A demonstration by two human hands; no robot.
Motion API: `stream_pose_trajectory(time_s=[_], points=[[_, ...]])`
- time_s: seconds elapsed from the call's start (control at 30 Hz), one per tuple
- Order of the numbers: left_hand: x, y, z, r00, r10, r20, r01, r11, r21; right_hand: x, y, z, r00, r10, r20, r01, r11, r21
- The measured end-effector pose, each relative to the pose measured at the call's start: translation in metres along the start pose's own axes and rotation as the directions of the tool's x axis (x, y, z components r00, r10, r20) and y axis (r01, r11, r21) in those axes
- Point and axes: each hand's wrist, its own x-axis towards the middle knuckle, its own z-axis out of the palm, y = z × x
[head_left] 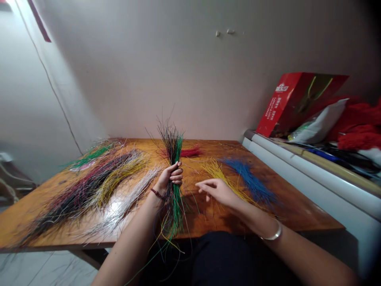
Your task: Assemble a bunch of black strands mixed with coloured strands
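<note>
My left hand (172, 174) is closed around an upright bundle of thin wires (176, 147), mostly black and green. A few yellow, blue and white strands hang loose from its lower end, over the table's front edge. My right hand (216, 190) is to the right of the bundle, apart from it, thumb and fingers drawn near each other. Whether a fine strand is between its fingertips cannot be made out. Just beyond that hand lie yellow wires (222, 174) and a pile of blue wires (251, 180). White wires (131, 198) lie left of my left hand.
On the wooden table (297, 206), more yellow wires (119, 178), black and dark red wires (86, 190) and green wires (95, 155) lie to the left. Red wires (190, 151) are at the back. A red paper bag (279, 103) stands at the right, near the wall.
</note>
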Motion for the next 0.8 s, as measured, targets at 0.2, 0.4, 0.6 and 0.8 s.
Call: stream_pose_trajectory(time_s=[0.2, 0.4, 0.6, 0.8], points=[[0.000, -0.003, 0.001, 1.000, -0.013, -0.027, 0.013, 1.000, 0.020, 0.044, 0.008, 0.029, 0.992, 0.029, -0.119, 0.006, 0.958, 0.288], [0.001, -0.004, 0.003, 0.999, -0.014, -0.040, 0.016, 0.999, 0.037, 0.045, 0.009, 0.022, 0.968, -0.097, -0.229, 0.150, 0.963, 0.224], [0.002, -0.004, 0.003, 0.999, 0.001, -0.040, 0.001, 0.998, 0.061, 0.007, -0.018, -0.057, 0.851, -0.207, -0.482, 0.296, 0.948, 0.115], [0.003, -0.004, 0.005, 0.998, 0.006, -0.062, -0.001, 0.997, 0.081, -0.051, -0.041, -0.110, 0.823, -0.234, -0.517, 0.289, 0.957, 0.026]])
